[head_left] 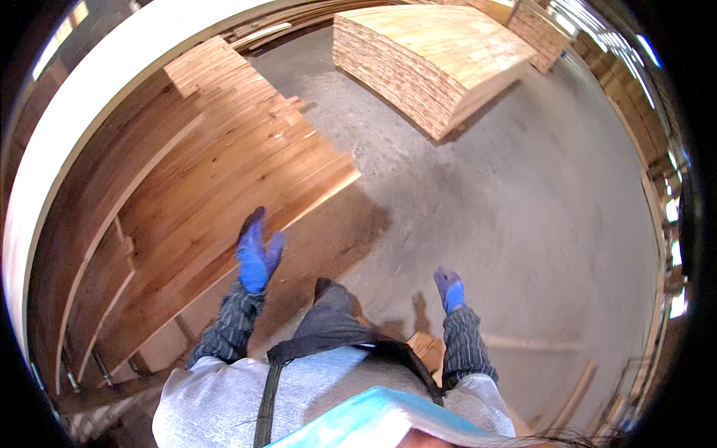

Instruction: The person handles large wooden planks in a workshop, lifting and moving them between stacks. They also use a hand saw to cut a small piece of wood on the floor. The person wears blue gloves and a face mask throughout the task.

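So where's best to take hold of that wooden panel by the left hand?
Probably the wooden panel is best held by its pale long edge, coming from the person's side: that edge faces them, while the broad face offers little hold.

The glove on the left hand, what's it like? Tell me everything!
The left glove is blue, darker at the tips, and looks like cloth. Its thumb spreads apart; its fingers point forward. It meets a dark striped sleeve. In view it overlaps brown boards; touching is unclear. It holds nothing visible.
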`<state>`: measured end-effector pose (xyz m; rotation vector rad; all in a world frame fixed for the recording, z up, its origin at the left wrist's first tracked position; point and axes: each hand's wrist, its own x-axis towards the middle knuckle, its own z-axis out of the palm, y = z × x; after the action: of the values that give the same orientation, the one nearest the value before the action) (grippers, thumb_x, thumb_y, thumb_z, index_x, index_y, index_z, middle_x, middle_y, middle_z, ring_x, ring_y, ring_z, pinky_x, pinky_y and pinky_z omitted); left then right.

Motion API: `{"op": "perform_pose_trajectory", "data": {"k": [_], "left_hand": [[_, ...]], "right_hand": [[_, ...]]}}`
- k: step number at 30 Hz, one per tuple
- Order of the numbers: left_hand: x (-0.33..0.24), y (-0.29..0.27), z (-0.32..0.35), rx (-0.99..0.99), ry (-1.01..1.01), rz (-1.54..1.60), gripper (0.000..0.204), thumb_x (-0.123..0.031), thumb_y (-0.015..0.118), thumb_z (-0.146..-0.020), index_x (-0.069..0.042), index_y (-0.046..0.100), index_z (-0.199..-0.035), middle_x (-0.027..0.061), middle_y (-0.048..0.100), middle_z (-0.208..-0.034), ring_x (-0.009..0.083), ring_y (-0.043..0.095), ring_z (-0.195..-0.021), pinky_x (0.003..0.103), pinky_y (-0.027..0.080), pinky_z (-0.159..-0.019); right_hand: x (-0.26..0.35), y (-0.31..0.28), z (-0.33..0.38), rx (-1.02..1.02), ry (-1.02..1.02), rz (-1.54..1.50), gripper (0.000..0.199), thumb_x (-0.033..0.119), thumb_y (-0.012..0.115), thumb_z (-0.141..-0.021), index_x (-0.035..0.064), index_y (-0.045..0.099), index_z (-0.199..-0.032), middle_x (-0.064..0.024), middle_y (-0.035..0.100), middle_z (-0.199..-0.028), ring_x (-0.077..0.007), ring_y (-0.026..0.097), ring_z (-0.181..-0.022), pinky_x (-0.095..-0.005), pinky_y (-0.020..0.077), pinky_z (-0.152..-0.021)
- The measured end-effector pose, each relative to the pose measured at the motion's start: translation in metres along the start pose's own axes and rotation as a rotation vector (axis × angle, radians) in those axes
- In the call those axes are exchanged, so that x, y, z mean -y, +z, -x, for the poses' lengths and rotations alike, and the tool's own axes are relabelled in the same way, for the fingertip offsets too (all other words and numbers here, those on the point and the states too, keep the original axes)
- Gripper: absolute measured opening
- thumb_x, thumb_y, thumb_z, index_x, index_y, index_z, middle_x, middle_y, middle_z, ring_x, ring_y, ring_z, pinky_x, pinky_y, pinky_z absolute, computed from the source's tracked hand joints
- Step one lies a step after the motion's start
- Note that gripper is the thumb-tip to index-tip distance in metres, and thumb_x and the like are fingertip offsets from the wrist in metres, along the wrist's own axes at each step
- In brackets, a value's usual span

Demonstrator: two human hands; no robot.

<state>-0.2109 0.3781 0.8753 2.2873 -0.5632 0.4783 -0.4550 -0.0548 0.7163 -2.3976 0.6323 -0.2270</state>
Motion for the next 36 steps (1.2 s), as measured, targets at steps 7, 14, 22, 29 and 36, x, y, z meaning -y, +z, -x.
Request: {"op": "perform_pose_trajectory", "data": {"k": [7, 14, 22, 29, 36], "left_hand": [[-0.004, 0.158, -0.118, -0.019, -0.163, -0.192, 0.061, -0.023, 0.068, -0.081, -0.001, 0.046, -0.134, 0.0222, 0.052, -0.132, 0.0382, 0.050, -0.122, 0.044, 0.038, -0.104], [-0.049, 0.265, -0.269, 0.025, -0.245, -0.128, 0.062, -0.027, 0.069, -0.080, -0.002, 0.047, -0.133, 0.0211, 0.052, -0.132, 0.0374, 0.049, -0.122, 0.043, 0.038, -0.105], [-0.040, 0.403, -0.385, -0.215, -0.481, -0.161, 0.061, -0.018, 0.069, -0.080, 0.001, 0.046, -0.133, 0.0238, 0.053, -0.129, 0.0381, 0.052, -0.119, 0.043, 0.041, -0.103], [-0.044, 0.475, -0.504, -0.363, -0.831, 0.036, 0.055, -0.021, 0.067, -0.083, -0.001, 0.048, -0.131, 0.0229, 0.055, -0.127, 0.0360, 0.054, -0.118, 0.042, 0.043, -0.099], [0.076, 0.512, -0.640, -0.490, -0.992, 0.195, 0.053, -0.020, 0.065, -0.087, -0.001, 0.047, -0.133, 0.0188, 0.055, -0.127, 0.0295, 0.053, -0.121, 0.039, 0.044, -0.100]], "right_hand": [[0.025, -0.030, -0.359, 0.096, -0.034, -0.321, 0.035, 0.024, 0.066, -0.088, -0.0005, 0.063, -0.112, -0.0194, 0.066, -0.109, -0.0348, 0.063, -0.097, -0.0415, 0.0496, -0.085], [-0.106, -0.063, -0.491, 0.367, -0.243, 0.274, 0.033, 0.027, 0.067, -0.086, 0.0051, 0.065, -0.110, -0.0182, 0.065, -0.109, -0.0339, 0.063, -0.096, -0.0438, 0.0504, -0.080], [-0.152, -0.098, -0.780, 0.354, -0.139, 0.200, 0.030, 0.028, 0.063, -0.086, -0.0014, 0.064, -0.091, -0.0162, 0.067, -0.084, -0.0269, 0.064, -0.079, -0.0396, 0.0504, -0.075], [0.045, -0.030, -1.064, 0.506, -0.427, -0.009, 0.040, 0.029, 0.063, -0.088, -0.0046, 0.063, -0.111, -0.0197, 0.066, -0.109, -0.0247, 0.062, -0.104, -0.0339, 0.0469, -0.092], [0.192, 0.070, -1.217, 0.696, -0.734, 0.043, 0.045, 0.028, 0.063, -0.089, -0.0043, 0.059, -0.120, -0.0213, 0.062, -0.120, -0.0288, 0.058, -0.115, -0.0354, 0.0435, -0.100]]}}
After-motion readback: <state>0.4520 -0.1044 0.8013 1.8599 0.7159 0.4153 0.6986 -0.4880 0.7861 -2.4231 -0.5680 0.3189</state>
